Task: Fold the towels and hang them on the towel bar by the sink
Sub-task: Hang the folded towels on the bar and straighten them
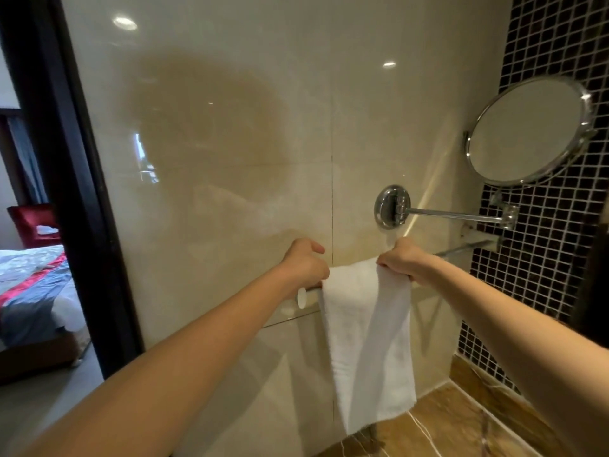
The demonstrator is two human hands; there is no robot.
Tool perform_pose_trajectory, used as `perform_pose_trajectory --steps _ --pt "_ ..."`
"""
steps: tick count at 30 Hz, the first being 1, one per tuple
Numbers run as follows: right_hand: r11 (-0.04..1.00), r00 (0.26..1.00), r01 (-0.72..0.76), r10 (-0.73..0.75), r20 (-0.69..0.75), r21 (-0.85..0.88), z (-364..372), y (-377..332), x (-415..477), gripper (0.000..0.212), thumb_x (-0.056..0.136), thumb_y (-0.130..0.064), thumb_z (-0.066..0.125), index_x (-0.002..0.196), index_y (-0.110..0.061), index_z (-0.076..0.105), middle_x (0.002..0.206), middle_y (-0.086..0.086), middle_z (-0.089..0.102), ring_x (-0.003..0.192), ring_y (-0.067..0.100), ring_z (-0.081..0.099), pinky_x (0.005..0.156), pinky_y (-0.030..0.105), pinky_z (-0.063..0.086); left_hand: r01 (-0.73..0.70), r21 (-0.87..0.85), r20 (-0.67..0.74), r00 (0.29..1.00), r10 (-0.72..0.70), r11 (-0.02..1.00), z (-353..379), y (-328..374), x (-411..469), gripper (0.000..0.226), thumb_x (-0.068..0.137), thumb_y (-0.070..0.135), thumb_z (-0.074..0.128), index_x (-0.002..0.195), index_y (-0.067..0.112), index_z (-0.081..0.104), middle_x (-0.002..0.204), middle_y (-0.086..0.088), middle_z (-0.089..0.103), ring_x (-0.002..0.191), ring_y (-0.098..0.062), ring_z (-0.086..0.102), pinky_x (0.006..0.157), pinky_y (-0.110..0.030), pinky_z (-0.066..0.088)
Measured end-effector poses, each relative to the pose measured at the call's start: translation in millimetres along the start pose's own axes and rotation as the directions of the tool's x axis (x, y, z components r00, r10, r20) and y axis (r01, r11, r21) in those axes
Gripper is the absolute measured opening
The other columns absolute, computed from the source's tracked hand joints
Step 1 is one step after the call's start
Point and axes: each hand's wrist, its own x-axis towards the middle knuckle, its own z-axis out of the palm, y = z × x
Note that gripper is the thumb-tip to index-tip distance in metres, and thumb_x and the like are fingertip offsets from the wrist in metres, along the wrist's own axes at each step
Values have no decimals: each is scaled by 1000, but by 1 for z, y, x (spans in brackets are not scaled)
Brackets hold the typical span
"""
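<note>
A folded white towel (365, 341) hangs over the towel bar (461, 249) on the beige tiled wall, its lower end reaching down to the brown counter. My left hand (304, 263) grips the towel's top left edge at the bar, next to the bar's white end cap (301, 297). My right hand (403, 258) pinches the towel's top right edge over the bar. Most of the bar is hidden behind the towel and my hands.
A round chrome mirror (527, 131) on a swing arm (454, 214) juts out above the bar at the right, against a dark mosaic wall (547, 258). A brown marble counter (445, 427) lies below. At the left, a dark door frame (66, 179) opens onto a bedroom.
</note>
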Motion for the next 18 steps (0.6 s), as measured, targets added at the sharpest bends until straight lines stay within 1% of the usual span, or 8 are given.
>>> perform_pose_trajectory --steps 2,5,8,10,11,14,16,18 --pt "999 1000 15 -15 -5 -51 -1 -1 -1 18 81 -16 62 89 -3 54 85 15 58 82 30 61 59 32 48 -17 39 -7 1000 17 999 3 0 -1 48 76 -9 57 118 12 53 119 -19 57 108 -33 59 90 -42 55" --pt "997 999 33 -32 20 -64 -4 -1 -4 13 82 -12 58 86 -1 54 77 13 50 74 27 51 53 27 38 -34 105 -29 999 37 994 5 -1 -2 47 73 -3 54 114 18 53 117 -15 59 108 -35 60 89 -43 55" --pt "997 999 48 -47 21 -53 -6 -3 -6 8 83 -8 53 78 -2 52 72 10 47 72 26 48 55 27 37 -46 134 -70 996 56 990 3 -1 -1 42 74 -2 57 110 17 54 118 -14 57 102 -33 62 84 -41 57" --pt "996 997 72 -71 16 -46 -5 -5 -6 12 82 -5 52 70 -3 53 68 10 47 68 25 47 54 27 35 -75 183 -88 992 92 980 2 -2 -2 39 76 -1 59 111 16 54 119 -13 55 99 -31 62 82 -41 57" --pt "995 997 81 -80 13 -53 -4 -5 -5 12 81 -4 52 70 -2 55 67 11 48 68 25 47 54 27 36 -103 234 -85 988 126 967 2 -2 -2 39 77 1 60 113 14 54 120 -12 54 101 -30 61 84 -41 56" --pt "989 995 103 -101 18 -107 1 0 -2 15 81 -6 57 83 6 67 77 14 60 73 26 55 59 28 43 -185 494 -31 973 230 849 4 -4 -6 41 82 4 58 121 12 54 124 -12 53 110 -30 55 96 -40 48" --pt "981 993 120 -119 17 -153 4 3 0 18 81 -9 60 89 1 72 90 16 67 84 29 62 67 28 47 -206 587 4 968 251 783 5 -6 -10 41 84 6 57 124 12 53 125 -12 52 114 -30 53 102 -40 41" --pt "967 987 159 -162 -1 -199 5 2 -1 17 81 -12 60 89 -6 75 96 15 69 91 28 64 69 25 44 -219 639 40 967 252 737 5 -9 -12 36 86 9 57 122 11 54 123 -12 53 112 -30 53 105 -41 38"
